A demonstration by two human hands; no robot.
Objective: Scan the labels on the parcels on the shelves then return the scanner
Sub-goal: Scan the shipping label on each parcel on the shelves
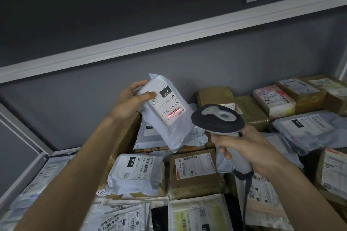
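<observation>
My left hand grips a white poly-bag parcel by its upper left edge and holds it tilted above the pile. Its white label faces me, and a red scan line lies across the barcode at the label's lower right. My right hand grips the grey handle of a corded barcode scanner. The scanner's dark head points left at the label from a short distance to the right.
Below lies a shelf packed with parcels: a white bag, a brown taped box, a grey bag and cardboard boxes at the back right. A grey wall stands behind, and a white shelf rail crosses overhead.
</observation>
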